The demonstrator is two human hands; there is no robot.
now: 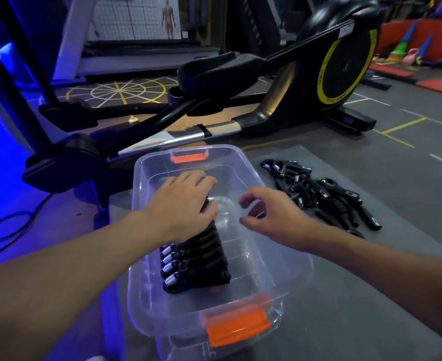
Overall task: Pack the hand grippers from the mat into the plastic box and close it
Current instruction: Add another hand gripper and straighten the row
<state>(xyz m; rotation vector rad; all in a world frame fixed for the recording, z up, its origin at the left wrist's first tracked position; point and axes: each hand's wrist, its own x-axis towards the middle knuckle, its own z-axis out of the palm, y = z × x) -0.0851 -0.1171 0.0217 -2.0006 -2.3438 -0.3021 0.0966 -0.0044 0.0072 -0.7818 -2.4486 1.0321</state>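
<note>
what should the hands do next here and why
Probably the right hand, which holds nothing above the plastic box, should swing right to the pile of hand grippers on the mat and pick one up. The left hand rests on the packed row, and the box has room beside it.

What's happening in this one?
A person is packing hand grippers into a clear plastic box with orange latches. The left hand rests on the row of grippers lined up along the box's left side. The right hand hovers over the box holding nothing, fingers loosely curled. A pile of grippers lies on the grey mat, and the box is not yet closed.
</note>
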